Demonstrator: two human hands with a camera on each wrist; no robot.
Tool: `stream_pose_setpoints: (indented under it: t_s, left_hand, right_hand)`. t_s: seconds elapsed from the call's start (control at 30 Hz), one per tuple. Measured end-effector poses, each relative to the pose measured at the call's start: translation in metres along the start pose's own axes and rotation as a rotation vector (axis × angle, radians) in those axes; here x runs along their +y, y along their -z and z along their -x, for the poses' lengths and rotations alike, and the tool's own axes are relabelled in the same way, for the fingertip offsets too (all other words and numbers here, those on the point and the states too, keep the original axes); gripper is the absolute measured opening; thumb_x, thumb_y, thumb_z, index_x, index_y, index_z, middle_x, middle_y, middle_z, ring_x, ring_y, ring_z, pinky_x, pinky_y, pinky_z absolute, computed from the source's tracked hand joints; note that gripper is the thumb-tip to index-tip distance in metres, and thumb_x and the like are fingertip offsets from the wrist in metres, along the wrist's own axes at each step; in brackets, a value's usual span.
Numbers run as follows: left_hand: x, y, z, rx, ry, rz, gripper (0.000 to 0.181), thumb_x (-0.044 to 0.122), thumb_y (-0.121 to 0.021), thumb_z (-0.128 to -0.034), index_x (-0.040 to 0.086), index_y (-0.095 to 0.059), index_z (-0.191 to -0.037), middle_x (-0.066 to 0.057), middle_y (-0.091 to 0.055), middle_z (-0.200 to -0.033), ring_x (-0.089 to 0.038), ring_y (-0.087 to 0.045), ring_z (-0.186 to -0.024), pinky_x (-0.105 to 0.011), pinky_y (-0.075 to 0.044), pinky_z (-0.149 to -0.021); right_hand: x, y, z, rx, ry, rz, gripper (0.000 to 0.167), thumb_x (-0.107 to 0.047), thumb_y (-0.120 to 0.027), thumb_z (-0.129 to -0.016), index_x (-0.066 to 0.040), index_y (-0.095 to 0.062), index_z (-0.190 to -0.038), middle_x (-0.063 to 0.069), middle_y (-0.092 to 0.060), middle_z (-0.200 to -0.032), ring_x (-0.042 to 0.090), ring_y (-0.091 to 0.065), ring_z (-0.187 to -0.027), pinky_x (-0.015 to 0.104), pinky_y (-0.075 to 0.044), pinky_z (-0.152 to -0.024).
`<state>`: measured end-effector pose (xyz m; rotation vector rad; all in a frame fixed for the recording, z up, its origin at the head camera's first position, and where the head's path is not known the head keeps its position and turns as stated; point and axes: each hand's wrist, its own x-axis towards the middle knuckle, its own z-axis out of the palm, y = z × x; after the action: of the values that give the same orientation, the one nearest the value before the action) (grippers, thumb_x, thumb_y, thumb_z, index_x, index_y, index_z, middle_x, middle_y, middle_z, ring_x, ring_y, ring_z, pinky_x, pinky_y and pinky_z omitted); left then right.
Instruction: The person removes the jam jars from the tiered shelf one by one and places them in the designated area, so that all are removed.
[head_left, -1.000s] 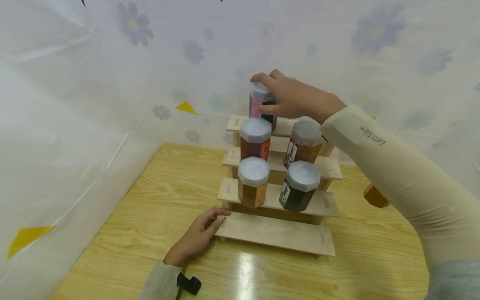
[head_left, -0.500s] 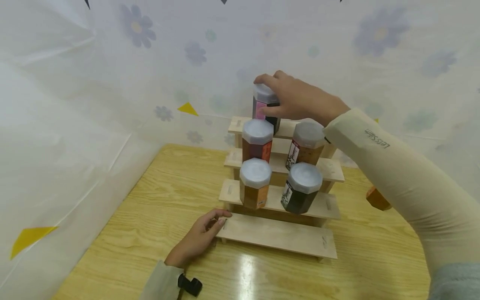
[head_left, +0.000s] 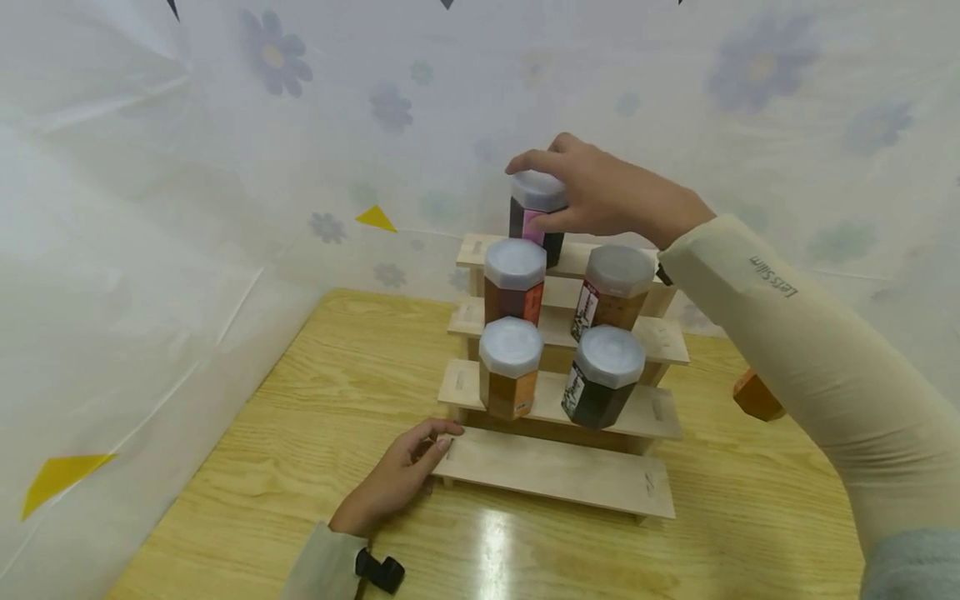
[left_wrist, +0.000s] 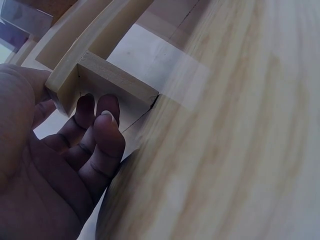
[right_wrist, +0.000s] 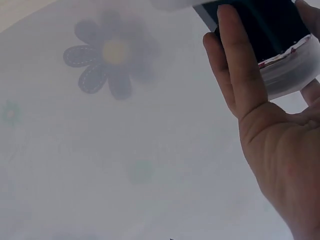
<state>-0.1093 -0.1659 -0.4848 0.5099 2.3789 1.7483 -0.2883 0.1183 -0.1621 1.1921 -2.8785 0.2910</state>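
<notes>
At the top of a stepped wooden rack, my right hand grips a dark jar with a pink label round its pale lid. The right wrist view has my fingers along the side of this dark jar. My left hand holds the left end of the lowest step; in the left wrist view the thumb side of the hand is at the board's end, fingers curled by its support. The gripped jar's base is partly hidden behind a red-brown jar.
Also on the rack stand an amber jar, a dark green jar and a brown jar. An orange-brown object lies on the table at the right, partly behind my sleeve. A flowered sheet hangs behind.
My right hand and the pink-labelled jar have shifted slightly right, and the jar's label has turned further toward the front. My left hand keeps its place on the lowest step.
</notes>
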Motion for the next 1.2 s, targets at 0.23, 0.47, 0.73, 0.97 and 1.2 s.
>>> stream_pose_setpoints:
  t_s: [0.23, 0.47, 0.73, 0.97, 1.2]
  left_hand:
    - [0.001, 0.0, -0.001, 0.0, 0.006, 0.0, 0.028, 0.023, -0.049, -0.112, 0.013, -0.062, -0.134, -0.008, -0.056, -0.144, -0.025, -0.061, -0.108, -0.031, -0.053, -0.088]
    - [0.001, 0.0, -0.002, -0.001, 0.016, 0.004, 0.028, 0.025, -0.049, -0.1119, 0.014, -0.062, -0.134, -0.007, -0.055, -0.146, -0.025, -0.059, -0.113, -0.032, -0.051, -0.093]
    - [0.001, 0.0, -0.002, 0.001, 0.021, 0.005, 0.028, 0.025, -0.049, -0.1119, 0.015, -0.062, -0.134, -0.008, -0.055, -0.145, -0.024, -0.061, -0.108, -0.031, -0.053, -0.087]
    - [0.002, 0.0, -0.002, 0.009, 0.037, 0.004, 0.028, 0.027, -0.05, -0.1116, 0.016, -0.062, -0.134, -0.009, -0.056, -0.138, -0.022, -0.062, -0.099, -0.032, -0.055, -0.082]
    - [0.001, -0.001, -0.003, 0.019, 0.029, -0.004, 0.027, 0.027, -0.05, -0.1115, 0.016, -0.063, -0.134, -0.007, -0.056, -0.142, -0.023, -0.06, -0.109, -0.031, -0.051, -0.091]
  right_hand:
    - [0.003, 0.007, 0.005, 0.004, -0.009, 0.0, 0.069, -0.037, -0.076, -0.096, -0.021, -0.045, -0.156, 0.029, -0.044, -0.137, 0.042, -0.051, -0.115, 0.059, -0.05, -0.092]
    - [0.017, 0.007, 0.014, 0.035, 0.01, 0.013, 0.07, -0.036, -0.076, -0.096, -0.019, -0.046, -0.157, 0.029, -0.047, -0.135, 0.041, -0.052, -0.112, 0.055, -0.051, -0.086]
    - [0.027, 0.006, 0.026, 0.075, 0.034, 0.035, 0.067, -0.034, -0.074, -0.097, -0.017, -0.047, -0.156, 0.027, -0.051, -0.132, 0.038, -0.051, -0.111, 0.053, -0.048, -0.083]
    - [0.033, 0.006, 0.035, 0.119, 0.001, 0.059, 0.068, -0.039, -0.073, -0.097, -0.018, -0.047, -0.156, 0.028, -0.051, -0.133, 0.04, -0.051, -0.112, 0.057, -0.048, -0.082]
    - [0.043, 0.01, 0.047, 0.162, -0.018, 0.048, 0.07, -0.039, -0.074, -0.096, -0.017, -0.047, -0.156, 0.029, -0.05, -0.134, 0.042, -0.05, -0.114, 0.061, -0.046, -0.085]
